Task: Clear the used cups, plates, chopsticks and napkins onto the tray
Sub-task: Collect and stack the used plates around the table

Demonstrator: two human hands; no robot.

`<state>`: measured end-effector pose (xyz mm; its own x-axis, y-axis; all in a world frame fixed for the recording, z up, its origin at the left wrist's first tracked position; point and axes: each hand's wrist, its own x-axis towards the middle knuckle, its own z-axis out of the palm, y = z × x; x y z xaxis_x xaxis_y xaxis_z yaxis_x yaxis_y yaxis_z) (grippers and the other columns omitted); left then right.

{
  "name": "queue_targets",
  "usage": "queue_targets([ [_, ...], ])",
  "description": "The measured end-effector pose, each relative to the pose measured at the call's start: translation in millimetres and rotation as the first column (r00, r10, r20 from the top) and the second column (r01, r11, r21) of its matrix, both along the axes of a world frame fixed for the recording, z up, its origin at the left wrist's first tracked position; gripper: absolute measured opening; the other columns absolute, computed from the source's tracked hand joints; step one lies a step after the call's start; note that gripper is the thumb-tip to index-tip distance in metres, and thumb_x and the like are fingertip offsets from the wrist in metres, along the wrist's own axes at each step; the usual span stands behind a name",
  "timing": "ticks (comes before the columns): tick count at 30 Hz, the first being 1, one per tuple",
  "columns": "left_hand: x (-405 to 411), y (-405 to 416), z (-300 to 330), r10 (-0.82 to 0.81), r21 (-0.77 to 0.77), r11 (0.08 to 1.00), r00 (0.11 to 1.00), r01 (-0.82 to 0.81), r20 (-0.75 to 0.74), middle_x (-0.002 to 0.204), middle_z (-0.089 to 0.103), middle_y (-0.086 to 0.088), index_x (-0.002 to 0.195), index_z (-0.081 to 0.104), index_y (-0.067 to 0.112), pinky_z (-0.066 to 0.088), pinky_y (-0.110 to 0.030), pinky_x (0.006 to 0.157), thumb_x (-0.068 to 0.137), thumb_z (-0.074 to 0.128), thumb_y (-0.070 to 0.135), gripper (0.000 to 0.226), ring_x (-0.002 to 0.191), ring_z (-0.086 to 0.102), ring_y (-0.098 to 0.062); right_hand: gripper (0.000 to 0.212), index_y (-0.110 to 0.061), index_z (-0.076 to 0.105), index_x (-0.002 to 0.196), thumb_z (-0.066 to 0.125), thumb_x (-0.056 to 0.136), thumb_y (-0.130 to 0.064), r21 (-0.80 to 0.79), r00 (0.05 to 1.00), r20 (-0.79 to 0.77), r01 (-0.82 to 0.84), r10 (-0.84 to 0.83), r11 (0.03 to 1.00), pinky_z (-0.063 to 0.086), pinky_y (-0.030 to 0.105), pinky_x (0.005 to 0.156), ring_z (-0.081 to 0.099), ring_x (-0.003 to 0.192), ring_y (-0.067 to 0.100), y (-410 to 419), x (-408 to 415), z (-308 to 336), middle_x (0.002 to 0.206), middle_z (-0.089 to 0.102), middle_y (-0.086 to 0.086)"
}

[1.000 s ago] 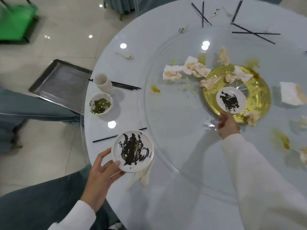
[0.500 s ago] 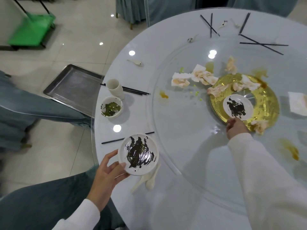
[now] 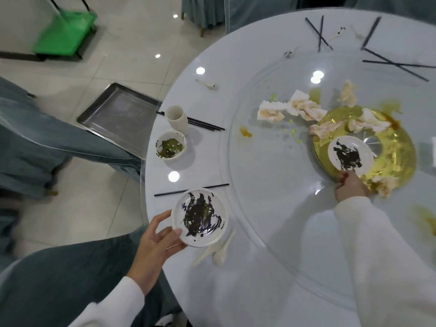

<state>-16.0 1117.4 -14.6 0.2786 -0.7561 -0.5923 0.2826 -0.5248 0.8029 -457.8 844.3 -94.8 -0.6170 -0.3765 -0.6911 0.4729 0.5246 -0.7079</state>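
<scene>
My left hand grips the near-left rim of a small white plate smeared with dark sauce, at the table's near edge. My right hand pinches the near rim of a second sauce-smeared plate that sits on the gold centre ring of the glass turntable. The metal tray lies on a chair seat left of the table. A white cup stands over black chopsticks, with a small bowl of green scraps beside it. Crumpled napkins lie on the turntable.
One black chopstick lies behind the left plate and two white spoons lie right of it. More chopsticks and spoons lie at the far side. Grey-blue covered chairs stand on the left. A green cart stands on the floor.
The view has shifted, so everything sits lower and further right in frame. My right hand keeps its hold on the far plate's rim. The left hand still holds its plate.
</scene>
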Motion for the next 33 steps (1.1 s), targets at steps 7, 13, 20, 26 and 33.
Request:
queue_targets([
  [7,-10.6,-2.6,-3.6,-0.038,-0.034,0.999,0.999,0.037,-0.039,0.114,0.079,-0.012,0.129,0.063,0.034,0.065,-0.036,0.077,0.084,0.081,0.021,0.051,0.102,0.077,-0.033,0.015,-0.015,0.066,0.072,0.073,0.083,-0.007,-0.047,1.000,-0.007,-0.021,0.021,0.999,0.029,0.017,0.037,0.052,0.051,0.006,66.2,28.4,26.8,0.063,0.066,-0.003],
  [13,-13.0,6.1,-2.0,-0.096,-0.074,0.993,0.994,0.092,-0.049,0.112,0.079,-0.012,0.132,0.061,0.032,0.066,-0.039,0.080,0.094,0.076,0.012,0.046,0.102,0.078,-0.034,0.004,-0.009,0.074,0.090,0.073,0.090,-0.013,-0.127,0.966,-0.126,-0.242,0.226,0.962,0.036,0.022,0.048,0.058,0.058,0.014,168.2,62.1,50.3,0.077,0.074,0.007],
  [20,-3.0,37.7,8.6,-0.120,-0.127,0.986,0.988,0.107,-0.098,0.110,0.079,-0.017,0.132,0.062,0.031,0.065,-0.037,0.080,0.095,0.074,0.007,0.046,0.102,0.077,-0.036,0.018,-0.009,0.074,0.084,0.071,0.095,-0.022,-0.171,0.845,-0.263,-0.516,0.466,0.839,0.044,0.027,0.056,0.059,0.058,0.014,270.0,120.1,71.6,0.071,0.073,0.008],
  [26,12.0,80.8,15.2,-0.162,-0.160,0.976,0.982,0.145,-0.096,0.108,0.079,-0.014,0.126,0.067,0.035,0.065,-0.036,0.079,0.093,0.077,0.008,0.044,0.098,0.078,-0.032,0.023,-0.013,0.068,0.078,0.067,0.099,-0.021,-0.230,0.818,-0.260,-0.569,0.514,0.789,0.043,0.025,0.054,0.059,0.060,0.016,334.6,176.5,83.2,0.072,0.070,0.008],
  [33,36.5,151.7,17.3,-0.166,-0.201,0.970,0.977,0.137,-0.132,0.109,0.080,-0.009,0.131,0.063,0.026,0.065,-0.037,0.079,0.094,0.073,0.003,0.044,0.100,0.078,-0.032,0.023,-0.007,0.067,0.084,0.064,0.102,-0.020,-0.208,0.739,-0.272,-0.671,0.617,0.712,0.045,0.026,0.055,0.061,0.061,0.014,408.9,233.6,91.7,0.070,0.069,0.008],
])
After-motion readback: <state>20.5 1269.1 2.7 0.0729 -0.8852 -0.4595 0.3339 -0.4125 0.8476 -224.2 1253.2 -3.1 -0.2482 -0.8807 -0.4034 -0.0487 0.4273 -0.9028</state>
